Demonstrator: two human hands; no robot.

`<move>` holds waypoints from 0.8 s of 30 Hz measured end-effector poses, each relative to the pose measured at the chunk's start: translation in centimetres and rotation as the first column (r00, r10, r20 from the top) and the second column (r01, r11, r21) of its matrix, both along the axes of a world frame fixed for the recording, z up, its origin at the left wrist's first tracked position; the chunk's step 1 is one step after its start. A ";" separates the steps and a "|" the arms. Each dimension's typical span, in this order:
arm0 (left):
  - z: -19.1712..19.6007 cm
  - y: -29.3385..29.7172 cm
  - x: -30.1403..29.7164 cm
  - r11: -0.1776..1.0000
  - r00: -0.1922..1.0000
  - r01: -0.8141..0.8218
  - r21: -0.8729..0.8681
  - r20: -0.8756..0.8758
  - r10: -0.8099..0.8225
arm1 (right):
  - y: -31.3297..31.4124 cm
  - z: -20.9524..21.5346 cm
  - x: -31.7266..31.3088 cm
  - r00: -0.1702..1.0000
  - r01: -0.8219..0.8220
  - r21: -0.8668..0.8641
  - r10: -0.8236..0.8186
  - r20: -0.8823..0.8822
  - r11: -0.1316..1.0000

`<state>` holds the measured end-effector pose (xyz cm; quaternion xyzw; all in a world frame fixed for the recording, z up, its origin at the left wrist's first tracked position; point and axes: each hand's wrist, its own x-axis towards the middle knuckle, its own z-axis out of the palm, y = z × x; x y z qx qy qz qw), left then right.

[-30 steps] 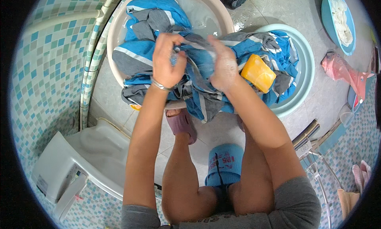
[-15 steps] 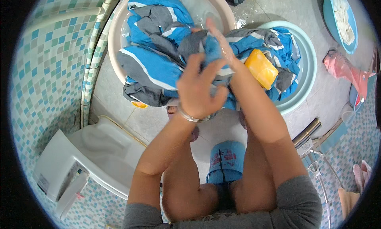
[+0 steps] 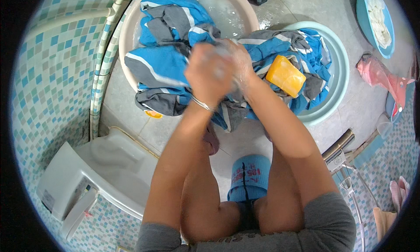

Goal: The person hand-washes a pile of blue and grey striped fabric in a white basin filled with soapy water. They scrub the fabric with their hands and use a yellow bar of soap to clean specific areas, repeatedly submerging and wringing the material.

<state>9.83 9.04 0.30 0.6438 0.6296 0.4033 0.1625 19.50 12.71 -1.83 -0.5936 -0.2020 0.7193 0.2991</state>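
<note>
Hands (image 3: 221, 68) bunch garment (image 3: 162, 64); soap bar (image 3: 285, 76) beside, basins around.

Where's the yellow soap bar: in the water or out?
Out. The yellow soap bar lies on top of the blue and grey garment bunched in the pale green basin, fully exposed; no water covers it.

Wet, limp blue-and-grey cloth garment (image 3: 166, 64); glossy smooth plastic in cream basin (image 3: 245, 16) and pale green basin (image 3: 337, 77); matt waxy yellow soap bar (image 3: 285, 76); shiny metal bangle (image 3: 200, 104); small glazed mosaic tiles (image 3: 52, 77); dull wet concrete floor (image 3: 245, 138).
</note>
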 end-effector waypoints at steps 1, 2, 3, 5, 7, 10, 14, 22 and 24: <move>-1.1 0.9 -1.3 1.000 0.999 -0.023 0.015 0.044 0.023 | -0.4 1.5 0.0 0.974 -0.114 0.146 0.082 0.210 0.983; -1.0 1.1 -1.7 1.000 0.998 -0.029 -0.003 0.062 0.029 | 0.0 3.5 -0.4 0.985 -0.022 -0.026 0.027 0.172 0.999; -0.8 1.3 -2.1 0.999 0.996 -0.037 -0.022 0.078 0.038 | -0.2 3.2 -0.5 0.996 0.039 0.009 -0.040 0.077 0.999; 0.0 2.0 -1.3 0.999 0.997 -0.023 -0.040 0.072 0.025 | 0.0 1.4 0.2 0.979 0.187 0.075 -0.180 -0.100 0.979; 1.9 1.5 1.6 0.999 1.000 0.000 -0.055 0.007 0.000 | 0.2 -1.4 0.5 0.978 0.203 0.170 -0.191 -0.088 0.964; 1.2 0.8 1.7 0.998 0.994 -0.005 -0.061 0.105 0.012 | -0.8 -4.2 0.4 0.991 0.127 0.120 -0.120 -0.067 0.985; -0.4 1.6 -5.9 0.945 0.935 0.233 -0.228 0.319 -0.153 | -0.7 2.3 0.0 0.955 0.063 -0.075 -0.082 -0.285 0.995; 2.3 -3.5 -10.8 0.690 0.953 0.304 -0.658 0.196 -0.233 | 0.6 0.8 2.0 0.833 0.466 0.072 -0.409 -0.372 0.882; 1.8 -4.5 -10.4 0.747 0.953 0.277 -0.604 0.076 -0.292 | 0.2 0.9 1.1 0.982 0.006 0.365 -0.074 0.172 0.931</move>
